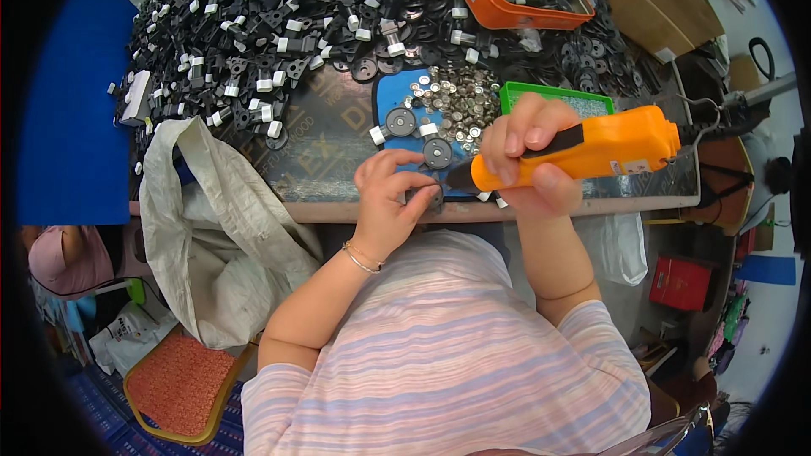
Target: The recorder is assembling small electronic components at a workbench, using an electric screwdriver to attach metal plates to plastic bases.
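My right hand is wrapped round an orange electric screwdriver, held level with its black nose toward the left. The nose meets or nearly meets a small dark round part at the table's front edge. My left hand pinches that part between thumb and fingers, which hide much of it. Just beyond lie two black wheel-like parts with white ends, one wheel farther left and another wheel nearer. They rest on a blue mat beside a heap of small round metal pieces.
A large pile of black parts with white ends covers the back left. Behind the screwdriver sits a green tray of small pieces. An orange bin and cardboard box stand farther back. A whitish sack hangs at the left front edge.
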A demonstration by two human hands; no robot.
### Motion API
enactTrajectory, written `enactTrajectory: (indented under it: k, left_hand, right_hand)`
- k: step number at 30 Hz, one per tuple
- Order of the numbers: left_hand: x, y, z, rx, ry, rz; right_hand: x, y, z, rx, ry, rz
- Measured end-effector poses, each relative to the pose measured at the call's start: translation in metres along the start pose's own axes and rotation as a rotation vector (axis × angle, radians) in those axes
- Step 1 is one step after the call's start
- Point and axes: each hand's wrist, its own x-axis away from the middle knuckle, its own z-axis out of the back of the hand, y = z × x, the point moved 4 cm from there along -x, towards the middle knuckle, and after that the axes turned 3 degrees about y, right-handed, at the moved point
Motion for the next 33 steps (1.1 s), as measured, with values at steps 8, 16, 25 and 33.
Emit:
enactTrajectory:
  k: [8, 16, 25, 33]
  left_hand:
    - [0.000, 0.000, 0.005, -0.081, 0.038, -0.040]
    - [0.004, -0.003, 0.008, -0.046, 0.035, -0.038]
    - [0.006, -0.015, 0.010, 0.134, 0.023, 0.070]
    - [0.007, -0.021, 0.006, 0.298, 0.010, 0.220]
  right_hand:
    - [-0.001, 0.004, -0.001, -0.019, 0.022, 0.014]
    - [-0.003, 0.007, -0.003, -0.064, 0.019, 0.040]
    - [-0.004, 0.005, -0.003, 0.013, -0.006, 0.026]
    - [-0.005, 0.006, -0.008, -0.049, 0.043, 0.070]
